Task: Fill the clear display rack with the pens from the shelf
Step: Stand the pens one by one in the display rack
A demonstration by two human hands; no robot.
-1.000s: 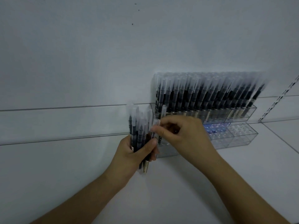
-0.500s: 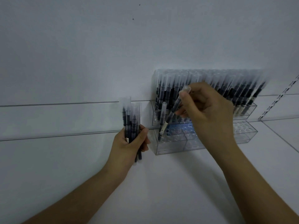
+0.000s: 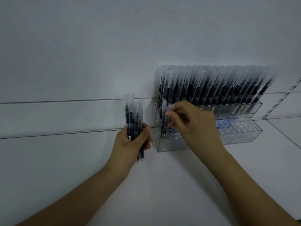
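Right hand (image 3: 193,126): thumb and fingertips pinch one pen (image 3: 166,121) near its clear cap; the pen stands nearly upright, its lower end down in the left front corner of the rack (image 3: 244,137).
Neighbour pen (image 3: 162,118): just left of the pinched one, upright in the same corner; whether the two touch cannot be told.
Left hand (image 3: 132,144): fingers and thumb curl round a bundle (image 3: 134,121) of pens, caps up, dark barrels, ends poking out below the palm; held left of the rack, apart from it.
Rack: clear, stepped in two tiers, mounted against the wall (image 3: 81,46). Lower tier shows a grid of round holes, mostly unfilled to the right of the hand. Some holes glint blue behind the right hand.
Upper tier (image 3: 250,108): packed with a dense row of pens (image 3: 211,85), caps up, dark barrels, leaning rightward toward the far end.
Wall: pale, with two horizontal grooves (image 3: 57,101) running left from the rack.
Rail (image 3: 283,100): slotted metal strip, right edge, slanting upward.
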